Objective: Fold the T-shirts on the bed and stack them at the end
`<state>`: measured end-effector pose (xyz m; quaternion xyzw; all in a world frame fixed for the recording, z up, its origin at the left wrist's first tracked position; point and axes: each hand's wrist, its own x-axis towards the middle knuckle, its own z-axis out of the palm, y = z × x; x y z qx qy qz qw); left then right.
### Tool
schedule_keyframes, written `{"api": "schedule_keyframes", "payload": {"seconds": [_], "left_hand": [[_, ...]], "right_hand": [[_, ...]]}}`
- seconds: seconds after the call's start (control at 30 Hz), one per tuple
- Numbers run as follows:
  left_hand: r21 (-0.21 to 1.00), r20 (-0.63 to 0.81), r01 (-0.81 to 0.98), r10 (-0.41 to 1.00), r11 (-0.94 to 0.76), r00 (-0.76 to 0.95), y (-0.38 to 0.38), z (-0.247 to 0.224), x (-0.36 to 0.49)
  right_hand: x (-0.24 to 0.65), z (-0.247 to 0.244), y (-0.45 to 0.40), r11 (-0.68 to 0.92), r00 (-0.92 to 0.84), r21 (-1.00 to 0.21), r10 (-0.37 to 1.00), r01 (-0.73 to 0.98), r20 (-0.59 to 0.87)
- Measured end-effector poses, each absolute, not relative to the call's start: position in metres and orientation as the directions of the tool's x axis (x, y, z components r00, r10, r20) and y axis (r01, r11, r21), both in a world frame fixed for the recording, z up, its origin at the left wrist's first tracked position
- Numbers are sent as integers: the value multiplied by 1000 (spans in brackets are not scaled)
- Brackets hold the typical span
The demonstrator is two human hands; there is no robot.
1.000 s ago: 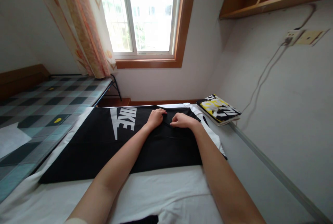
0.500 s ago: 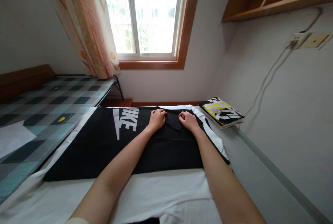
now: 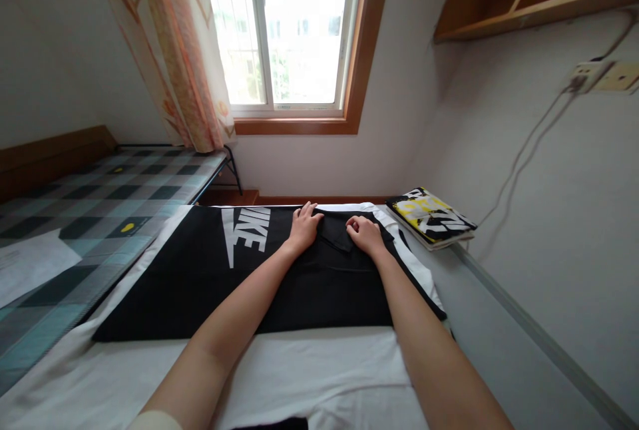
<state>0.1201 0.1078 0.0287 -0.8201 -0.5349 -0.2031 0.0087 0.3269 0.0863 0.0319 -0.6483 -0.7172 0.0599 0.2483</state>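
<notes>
A black T-shirt (image 3: 329, 300) with a white NIKE print (image 3: 249, 230) lies folded lengthwise across the white-covered surface in front of me. Its sleeve (image 3: 335, 231) is turned back onto the body, between my hands. My left hand (image 3: 305, 229) rests on the shirt's far edge, left of the sleeve, with its fingers apart. On the sleeve's right side, my right hand (image 3: 365, 234) has its fingers curled closed at the black cloth. Exactly how much fabric the right fingertips pinch is hidden.
A folded yellow, black and white garment (image 3: 432, 217) lies at the far right by the wall. White cloth (image 3: 299, 367) spreads under the shirt. On the left stands a bed with a checked cover (image 3: 164, 174) and a white paper (image 3: 34, 263). A wooden shelf (image 3: 499, 24) hangs upper right.
My left fingers have lifted and spread from a more curled pose on the shirt's far edge. The right hand stays by the sleeve, and the view has shifted slightly.
</notes>
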Motion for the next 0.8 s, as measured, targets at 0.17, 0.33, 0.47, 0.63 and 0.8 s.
{"api": "schedule_keyframes", "payload": {"seconds": [0.17,0.33,0.47,0.63,0.8], "left_hand": [[199,188,876,895,-439,405,115,26,113],[153,193,874,882,-461,431,116,27,109],[156,237,873,876,-462,421,118,27,106],[185,292,871,871,-456,394,121,29,99],[203,265,843,857,-498,442,123,29,98]], "right_hand": [[327,32,86,156,-39,-417,960,896,277],[327,33,85,150,-36,-416,963,897,269],[326,34,84,151,-42,-414,965,898,261],[325,35,83,168,-60,-398,961,902,271],[326,34,84,174,-62,-392,958,904,281]]}}
